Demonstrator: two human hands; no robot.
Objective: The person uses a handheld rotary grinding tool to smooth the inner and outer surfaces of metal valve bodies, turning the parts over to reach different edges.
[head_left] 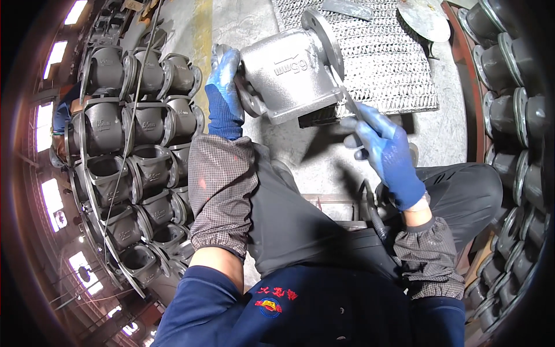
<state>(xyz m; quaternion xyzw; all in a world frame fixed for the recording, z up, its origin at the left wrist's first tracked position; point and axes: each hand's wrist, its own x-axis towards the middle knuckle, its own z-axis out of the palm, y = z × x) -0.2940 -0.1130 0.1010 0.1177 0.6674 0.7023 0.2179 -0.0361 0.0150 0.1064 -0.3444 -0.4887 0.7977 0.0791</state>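
A grey cast-metal valve body (292, 63) with round flanges is held up tilted in front of me. My left hand (225, 78), in a blue coated glove, is closed around the flange at its left end. My right hand (381, 139), gloved alike, grips a slim flat metal hand tool (350, 101), like a scraper or file. The tool's tip meets the casting at the edge between its right flange and lower square flange. Whether it is a scraper or a file I cannot tell.
Behind the casting lies a silvery ridged metal mat (399, 63) with a flat metal plate (347, 8) and a round disc (425, 22) on it. Stacked valve bodies (104, 124) stand at left, more (503, 66) on a rack at right. Another person's arm (66, 110) shows far left.
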